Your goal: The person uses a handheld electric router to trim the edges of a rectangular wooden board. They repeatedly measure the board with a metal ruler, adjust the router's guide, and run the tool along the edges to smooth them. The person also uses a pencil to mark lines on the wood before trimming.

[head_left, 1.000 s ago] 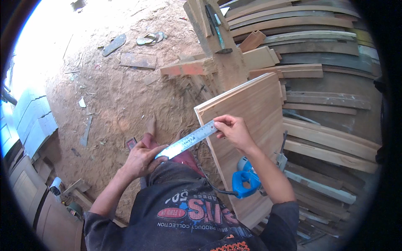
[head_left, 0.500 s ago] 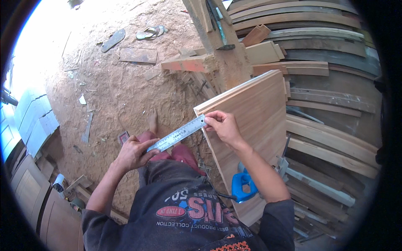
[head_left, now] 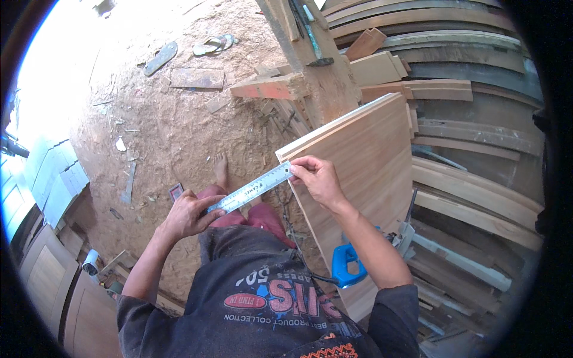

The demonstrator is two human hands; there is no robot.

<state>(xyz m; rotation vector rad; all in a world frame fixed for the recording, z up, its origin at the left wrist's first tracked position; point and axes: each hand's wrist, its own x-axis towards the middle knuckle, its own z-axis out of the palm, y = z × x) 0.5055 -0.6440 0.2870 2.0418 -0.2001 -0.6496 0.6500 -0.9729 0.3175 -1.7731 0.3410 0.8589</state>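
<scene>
A steel ruler [head_left: 253, 190] slants up to the right in front of me, held between both hands. My left hand [head_left: 190, 213] is closed on its lower end, thumb along the near edge. At the other end, my right hand [head_left: 311, 180] pinches the ruler near its hole. That end reaches the corner of a wooden panel [head_left: 364, 173]; whether it touches the wood I cannot tell. Under my right forearm, a blue-handled power tool [head_left: 348, 265] rests on the panel, partly hidden by the arm.
A wooden post [head_left: 322, 77] with a hammer [head_left: 315, 45] on it rises beyond the panel. Stacked boards [head_left: 477, 179] fill the right side. Sandals [head_left: 213, 45] and scraps lie on the dirt floor. Door panels [head_left: 45, 268] lean at the lower left.
The view has shifted slightly. Both hands keep their hold on the ruler, which stays at nearly the same slant by the panel's corner.
</scene>
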